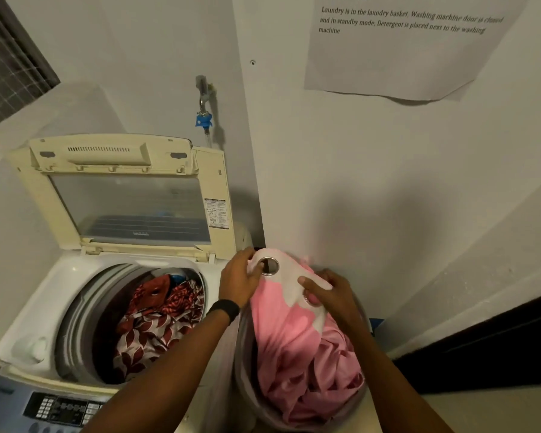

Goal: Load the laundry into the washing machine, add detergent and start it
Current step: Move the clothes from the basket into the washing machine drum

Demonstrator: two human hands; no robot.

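A top-loading washing machine (35, 310) stands at the left with its lid (128, 195) raised. Red and white patterned laundry (156, 320) lies in the drum. To its right a round laundry basket (247, 379) holds a pink curtain (306, 357) with a white band and metal eyelets. My left hand (239, 279) grips the white band beside one eyelet, at the top of the pile. My right hand (328, 292) grips the same band a little lower and to the right, over a second eyelet. No detergent is in view.
The machine's control panel (60, 407) runs along the near left edge. A tap with a blue fitting (204, 117) is on the wall behind the machine. A printed paper sheet (403, 45) hangs on the right wall. A dark opening (494, 345) lies low right.
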